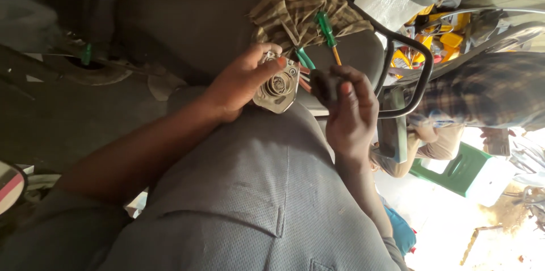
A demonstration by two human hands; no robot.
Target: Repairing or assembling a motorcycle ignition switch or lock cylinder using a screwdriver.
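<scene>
A person's left hand (241, 81) closes around a round metal housing (277, 85), thumb on its rim, above the lap. Its open face turns toward the camera, the coiled centre showing. The right hand (346, 113) curls tightly around a small dark part (325, 85) just beside it. Both forearms angle inward over grey trousers (255, 180). Green-handled screwdrivers (325, 28) lie on a checked cloth (295, 13) beyond.

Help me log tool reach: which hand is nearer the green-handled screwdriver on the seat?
Right. The right hand, holding a small dark part, sits just below the green-handled screwdriver. The left hand, gripping the round metal part, is farther off to its side.
</scene>
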